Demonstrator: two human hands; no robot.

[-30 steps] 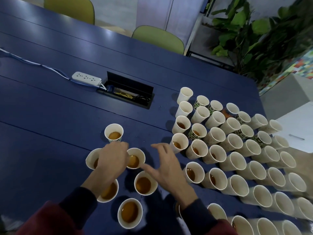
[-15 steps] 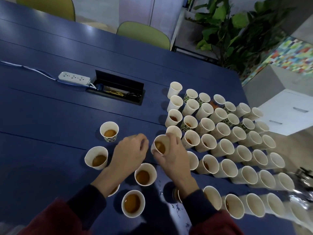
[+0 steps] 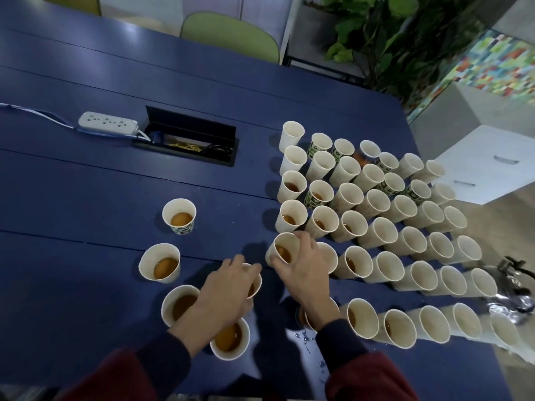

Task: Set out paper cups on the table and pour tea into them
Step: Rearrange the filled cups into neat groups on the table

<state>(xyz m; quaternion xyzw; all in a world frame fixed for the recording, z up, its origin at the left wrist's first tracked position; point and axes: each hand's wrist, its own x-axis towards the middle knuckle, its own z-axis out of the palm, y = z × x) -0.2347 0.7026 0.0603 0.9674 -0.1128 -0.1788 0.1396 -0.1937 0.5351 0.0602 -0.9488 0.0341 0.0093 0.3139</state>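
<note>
A cable hatch [image 3: 188, 146] sits sunk in the tabletop [image 3: 86, 192]. A power strip [image 3: 107, 125] lies just left of the hatch. A packed block of paper cups [image 3: 376, 235] stands to its right. Loose tea cups [image 3: 178, 215] stand in front of the hatch. Further in front, slightly right, the right hand [image 3: 304, 273] holds a corner cup [image 3: 282, 250] and the left hand [image 3: 225, 290] grips a covered cup [image 3: 257, 285].

White paper cups [image 3: 385, 235] stand upright in tight slanting rows on the right of the blue counter [image 3: 86, 180], with their sides touching. A few carry a green pattern. Those along the block's left edge hold a little amber tea [image 3: 291, 187]; farther right the contents cannot be told. The right hand [image 3: 304, 273] grips one tea-filled cup [image 3: 282, 250] at the block's near-left corner. Four more filled cups [image 3: 159, 266] stand apart to the left, and a fifth is mostly hidden under the left hand [image 3: 225, 290].
</note>
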